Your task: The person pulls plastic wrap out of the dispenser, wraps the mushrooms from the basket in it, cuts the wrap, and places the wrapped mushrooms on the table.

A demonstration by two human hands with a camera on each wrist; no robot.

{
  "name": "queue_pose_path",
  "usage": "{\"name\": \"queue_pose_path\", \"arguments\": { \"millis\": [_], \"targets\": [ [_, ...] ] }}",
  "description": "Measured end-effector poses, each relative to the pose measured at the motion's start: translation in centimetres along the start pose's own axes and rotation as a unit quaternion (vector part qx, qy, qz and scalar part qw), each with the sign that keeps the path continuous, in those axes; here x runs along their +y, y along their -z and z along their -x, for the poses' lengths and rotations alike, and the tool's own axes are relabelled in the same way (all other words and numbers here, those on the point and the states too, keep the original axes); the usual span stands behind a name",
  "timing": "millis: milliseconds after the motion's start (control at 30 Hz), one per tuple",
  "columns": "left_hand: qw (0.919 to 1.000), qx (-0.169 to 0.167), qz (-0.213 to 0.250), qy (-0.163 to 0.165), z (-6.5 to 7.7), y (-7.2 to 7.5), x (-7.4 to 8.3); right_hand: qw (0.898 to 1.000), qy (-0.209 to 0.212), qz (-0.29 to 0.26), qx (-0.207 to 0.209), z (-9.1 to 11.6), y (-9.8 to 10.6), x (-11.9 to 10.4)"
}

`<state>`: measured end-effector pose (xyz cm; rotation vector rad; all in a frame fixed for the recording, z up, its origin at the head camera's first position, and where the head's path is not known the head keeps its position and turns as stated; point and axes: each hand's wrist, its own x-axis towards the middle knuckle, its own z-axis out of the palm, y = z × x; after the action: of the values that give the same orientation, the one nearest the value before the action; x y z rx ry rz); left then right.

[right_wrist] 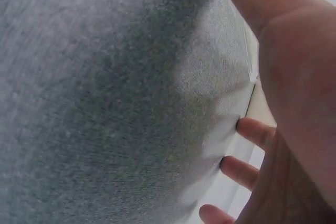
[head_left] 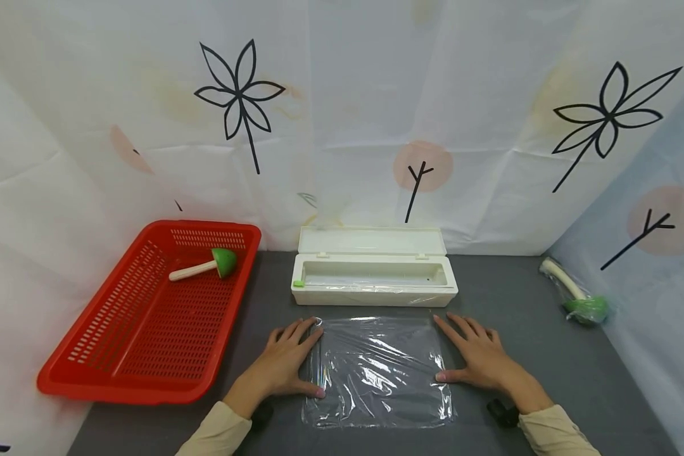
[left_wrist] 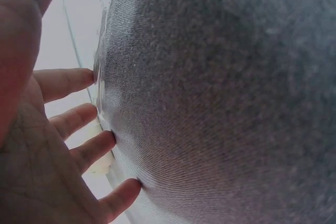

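A sheet of clear plastic wrap (head_left: 382, 373) lies flat on the grey table, wrinkled and shiny. My left hand (head_left: 285, 364) rests at its left edge with fingers spread, thumb and index fingertip touching the film. At the opposite edge, my right hand (head_left: 479, 354) is spread the same way, its thumb and index fingertip on or beside the film. In the left wrist view, the fingertips of the left hand (left_wrist: 58, 145) press on the table cloth. The right wrist view shows the right hand (right_wrist: 294, 129) with its fingertips on the cloth too.
Behind the film stands a white wrap dispenser box (head_left: 374, 297) with its lid raised. A red basket (head_left: 205, 380) at left holds a green-capped toy mushroom (head_left: 224, 262). Another mushroom wrapped in film (head_left: 584, 307) lies at the far right. A printed curtain (head_left: 353, 114) hangs behind.
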<state>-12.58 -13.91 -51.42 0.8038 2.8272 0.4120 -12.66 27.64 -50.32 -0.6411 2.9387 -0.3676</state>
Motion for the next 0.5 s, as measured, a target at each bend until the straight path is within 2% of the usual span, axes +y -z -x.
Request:
{"name": "queue_pose_path", "arguments": {
  "millis": [133, 233, 333, 500],
  "targets": [
    [1.0, -0.001, 0.004, 0.002, 0.0, 0.0, 0.0, 1.0, -0.018, -0.013, 0.016, 0.4, 0.2, -0.7],
    [0.9997, 0.0, 0.023, 0.008, -0.1, 0.2, 0.1, 0.999, -0.007, -0.028, 0.024, 0.9, 0.0, -1.6],
    [0.9992, 0.001, 0.037, 0.012, -0.1, 0.4, 0.2, 0.999, 0.002, -0.04, 0.014, 1.6, -0.5, -2.5],
    [0.999, 0.005, 0.045, 0.009, 0.1, 0.3, 0.1, 0.998, -0.008, -0.069, 0.003, 2.8, -1.4, -2.9]
  ]
}}
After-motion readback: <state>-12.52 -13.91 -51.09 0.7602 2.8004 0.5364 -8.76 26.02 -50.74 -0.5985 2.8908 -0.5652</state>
